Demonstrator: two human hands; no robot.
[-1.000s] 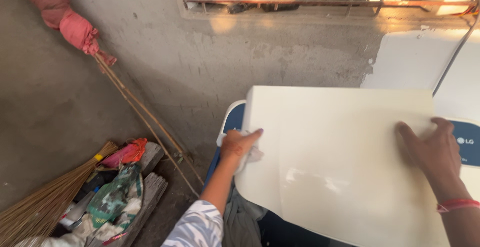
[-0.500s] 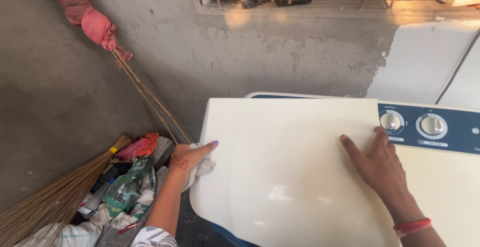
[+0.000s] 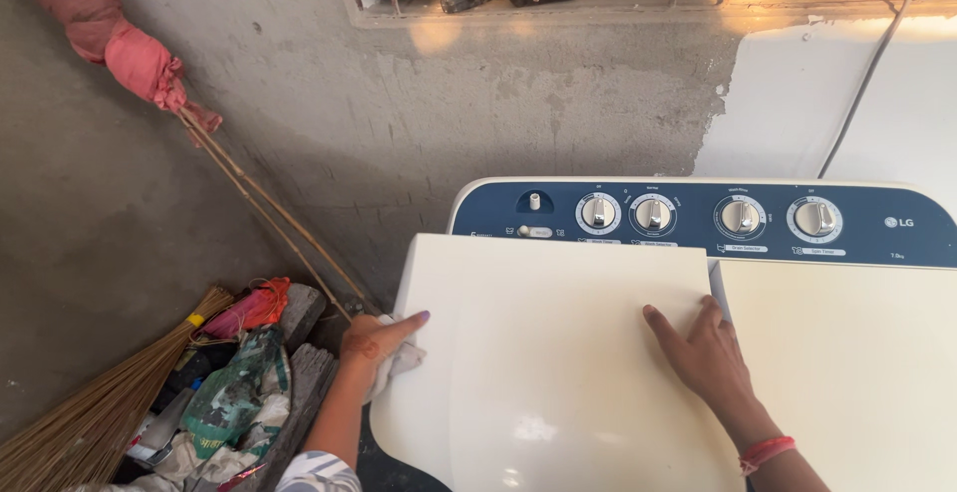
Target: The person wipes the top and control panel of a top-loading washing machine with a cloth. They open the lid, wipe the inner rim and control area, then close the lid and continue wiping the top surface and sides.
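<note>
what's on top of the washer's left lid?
On the left lid: the right hand lies flat near its right edge; the left hand presses a white cloth at its left edge. The tub beneath is covered.

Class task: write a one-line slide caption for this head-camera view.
Left hand presses a white cloth to the washing machine lid edge; right hand rests flat on top.

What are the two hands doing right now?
Left hand: closed on a white cloth at the washer lid's edge.
Right hand: open, flat on the lid.
</note>
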